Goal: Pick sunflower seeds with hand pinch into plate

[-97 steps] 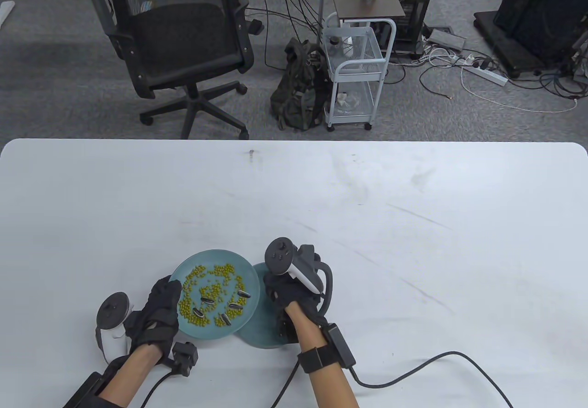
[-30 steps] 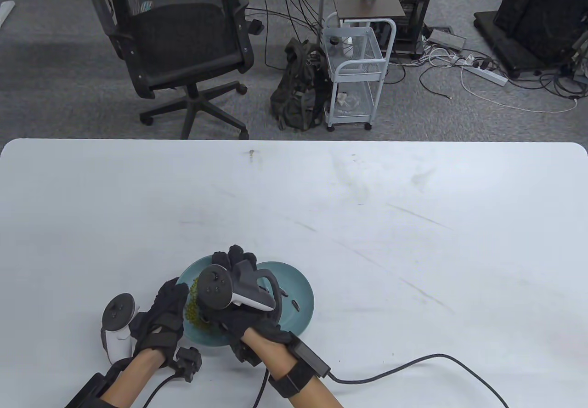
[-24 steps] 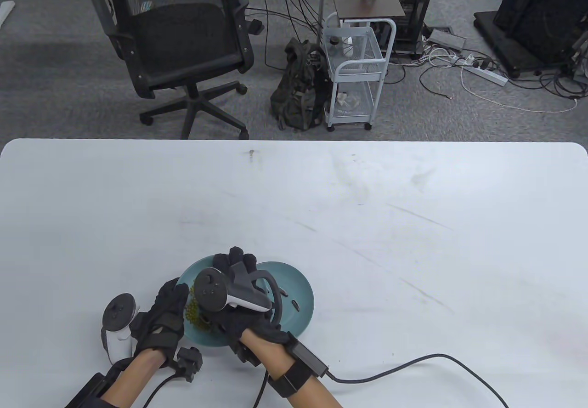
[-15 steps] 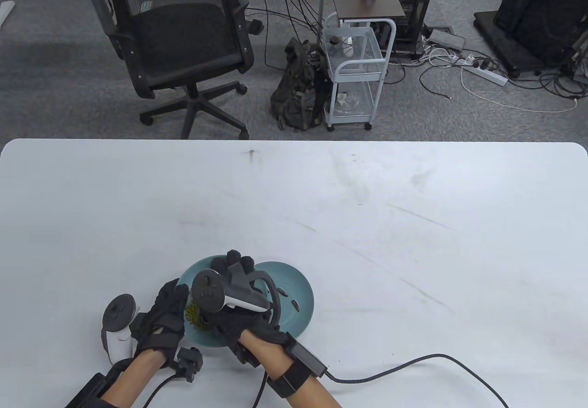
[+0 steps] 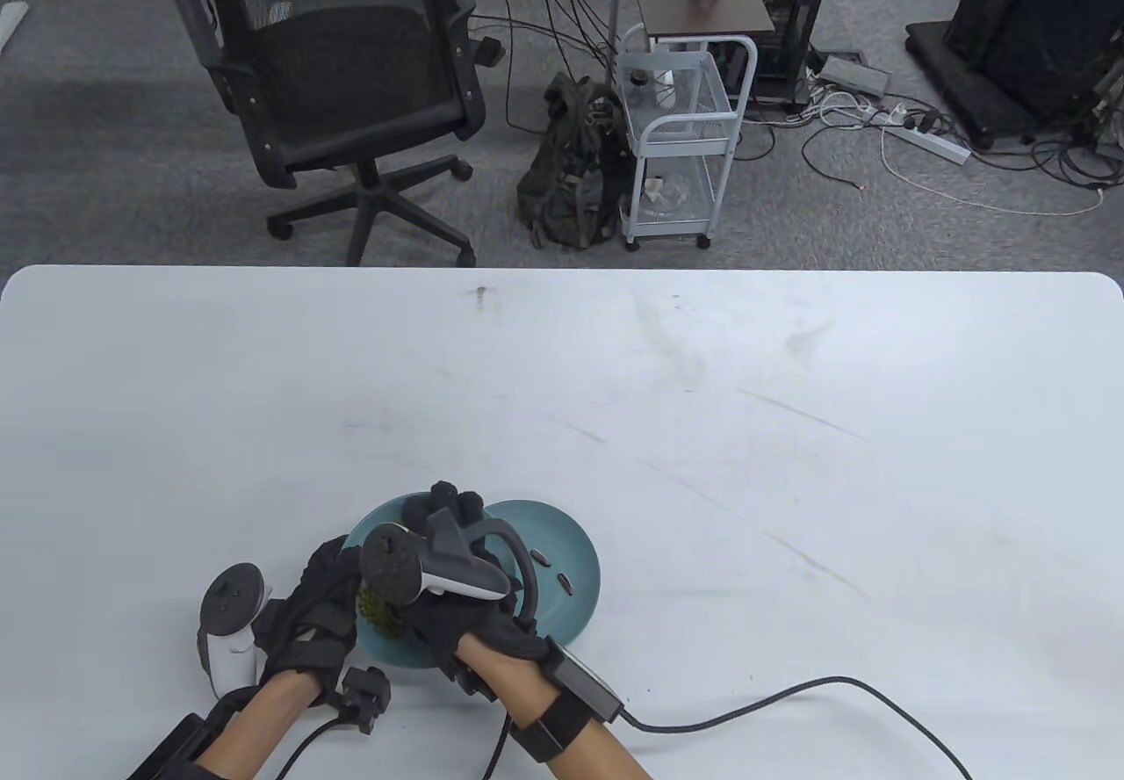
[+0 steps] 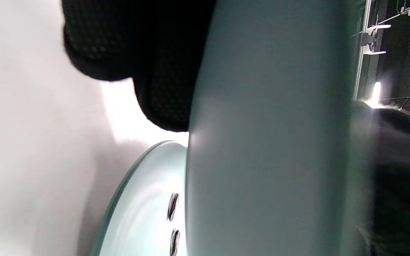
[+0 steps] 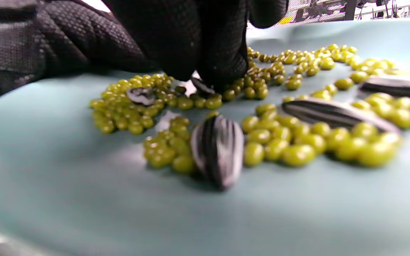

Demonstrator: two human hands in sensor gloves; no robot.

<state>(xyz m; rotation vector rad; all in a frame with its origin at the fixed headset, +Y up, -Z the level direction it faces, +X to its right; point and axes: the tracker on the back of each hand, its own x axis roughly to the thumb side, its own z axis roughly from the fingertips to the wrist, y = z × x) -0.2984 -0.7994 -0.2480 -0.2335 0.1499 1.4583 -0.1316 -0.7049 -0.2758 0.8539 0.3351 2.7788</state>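
Right hand (image 5: pixel 457 587) is over the bean plate (image 5: pixel 369 523), fingertips (image 7: pixel 222 67) closed on one sunflower seed (image 7: pixel 202 85) among the green beans (image 7: pixel 297 142). More seeds (image 7: pixel 217 151) lie on the bean plate near those fingertips. Left hand (image 5: pixel 316 613) grips the bean plate's left rim, fingers (image 6: pixel 162 81) curled under it. Second plate (image 5: pixel 575 569) sits touching the bean plate's right side on the worktop (image 5: pixel 790 464), holding two seeds (image 5: pixel 553 571).

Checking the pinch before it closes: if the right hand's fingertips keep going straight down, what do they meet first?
Likely the sunflower seed just under the right hand fingertips, among green beans on the plate.
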